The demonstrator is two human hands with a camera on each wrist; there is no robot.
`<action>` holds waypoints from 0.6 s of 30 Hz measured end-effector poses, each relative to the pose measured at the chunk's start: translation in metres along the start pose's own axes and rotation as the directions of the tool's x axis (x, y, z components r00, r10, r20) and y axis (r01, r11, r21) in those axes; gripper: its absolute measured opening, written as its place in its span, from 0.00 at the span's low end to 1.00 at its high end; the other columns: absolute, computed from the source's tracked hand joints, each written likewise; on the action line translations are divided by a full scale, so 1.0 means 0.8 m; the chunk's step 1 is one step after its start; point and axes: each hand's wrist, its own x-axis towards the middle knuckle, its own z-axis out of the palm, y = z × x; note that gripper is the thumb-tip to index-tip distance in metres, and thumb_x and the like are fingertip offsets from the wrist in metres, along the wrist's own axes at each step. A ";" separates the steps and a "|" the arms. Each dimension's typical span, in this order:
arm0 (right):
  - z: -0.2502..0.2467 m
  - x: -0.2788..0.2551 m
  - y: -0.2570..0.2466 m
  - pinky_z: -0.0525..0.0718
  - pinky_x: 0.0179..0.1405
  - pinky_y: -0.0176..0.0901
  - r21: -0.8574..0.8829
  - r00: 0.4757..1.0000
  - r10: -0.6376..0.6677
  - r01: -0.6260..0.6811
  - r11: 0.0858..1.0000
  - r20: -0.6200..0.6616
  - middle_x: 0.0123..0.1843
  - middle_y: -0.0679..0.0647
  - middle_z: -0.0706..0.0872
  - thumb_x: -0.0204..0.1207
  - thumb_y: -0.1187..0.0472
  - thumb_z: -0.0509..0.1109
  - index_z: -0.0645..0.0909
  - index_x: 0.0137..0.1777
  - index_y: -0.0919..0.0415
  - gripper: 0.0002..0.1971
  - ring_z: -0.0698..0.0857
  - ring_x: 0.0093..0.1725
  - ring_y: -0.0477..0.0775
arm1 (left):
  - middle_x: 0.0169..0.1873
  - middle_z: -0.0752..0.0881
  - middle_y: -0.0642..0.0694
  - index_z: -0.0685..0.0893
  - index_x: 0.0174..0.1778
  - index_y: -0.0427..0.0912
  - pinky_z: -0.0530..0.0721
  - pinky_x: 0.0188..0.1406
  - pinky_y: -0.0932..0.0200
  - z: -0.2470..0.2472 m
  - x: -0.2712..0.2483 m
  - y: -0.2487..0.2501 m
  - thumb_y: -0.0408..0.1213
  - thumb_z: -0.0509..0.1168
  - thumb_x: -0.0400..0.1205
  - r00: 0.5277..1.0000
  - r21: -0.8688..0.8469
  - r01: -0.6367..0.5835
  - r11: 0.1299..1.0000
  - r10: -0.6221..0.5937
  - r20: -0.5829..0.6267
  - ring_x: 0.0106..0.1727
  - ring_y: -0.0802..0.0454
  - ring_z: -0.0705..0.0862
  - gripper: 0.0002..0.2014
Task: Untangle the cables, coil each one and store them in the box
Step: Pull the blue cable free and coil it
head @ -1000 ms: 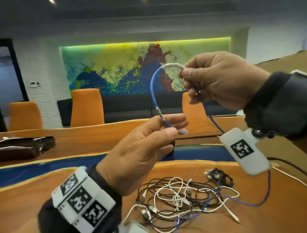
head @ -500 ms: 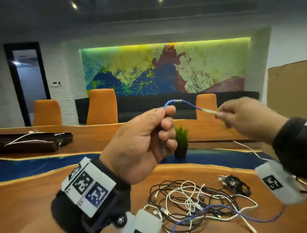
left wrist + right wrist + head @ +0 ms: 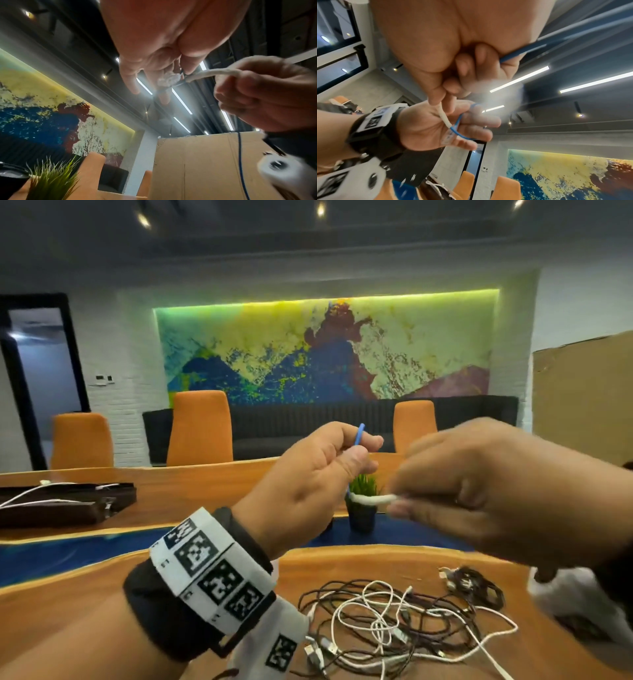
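I hold a blue cable (image 3: 358, 436) with a white sleeve (image 3: 371, 499) up over the table. My left hand (image 3: 363, 446) grips a small loop of it; in the right wrist view the blue cable (image 3: 458, 134) runs round the left fingers, with its clear plug lying in the palm. My right hand (image 3: 397, 501), blurred, pinches the white sleeve (image 3: 443, 116) right beside the left hand. The rest of the blue cable (image 3: 241, 162) hangs down from the right fist. A tangle of black and white cables (image 3: 394, 621) lies on the wooden table (image 3: 85, 611) below.
A small black coiled cable (image 3: 476, 583) lies at the tangle's right. A big cardboard box (image 3: 582, 398) stands at the right. A potted plant (image 3: 363, 508) sits mid-table behind my hands, a black case (image 3: 61, 505) with white cords at far left, and orange chairs beyond.
My right hand has come down and in toward the left hand. The stretch of blue cable between the hands is now a short loop round the left fingers.
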 end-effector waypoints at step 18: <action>0.068 0.027 0.031 0.79 0.35 0.35 0.516 0.879 0.474 -0.381 0.768 -0.055 0.33 0.47 0.82 0.84 0.59 0.64 0.86 0.47 0.53 0.09 0.79 0.32 0.39 | 0.53 0.92 0.49 0.77 0.44 0.49 0.71 0.42 0.55 -0.025 0.014 0.043 0.47 0.49 0.90 0.995 -0.693 0.087 0.716 -0.090 0.032 0.33 0.58 0.84 0.15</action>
